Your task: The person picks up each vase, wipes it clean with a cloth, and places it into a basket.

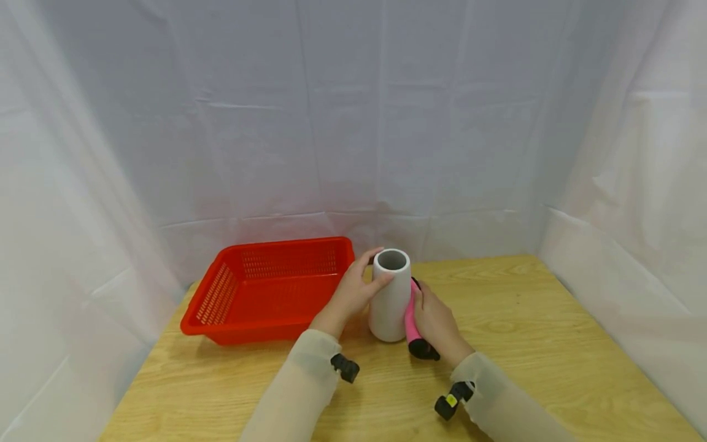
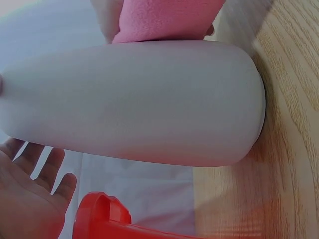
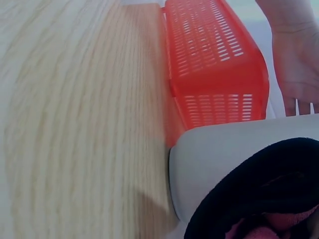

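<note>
A white cylindrical vase (image 1: 389, 301) (image 2: 149, 99) (image 3: 224, 164) stands upright on the wooden table, open end up. My left hand (image 1: 350, 294) (image 2: 25, 199) (image 3: 296, 64) holds it near the top, thumb on the front and a finger round the back of the rim. My right hand (image 1: 439, 322) grips a pink fuzzy stick with a black end (image 1: 410, 319) (image 2: 159, 20) (image 3: 264, 189). The stick lies against the vase's right side, black end down by the table.
A red slotted plastic basket (image 1: 287, 244) (image 2: 99, 214) (image 3: 214, 64) sits just left of the vase, nothing visible in it. The wooden table (image 1: 525, 319) stretches bare to the right and front. White cloth hangs behind and on both sides.
</note>
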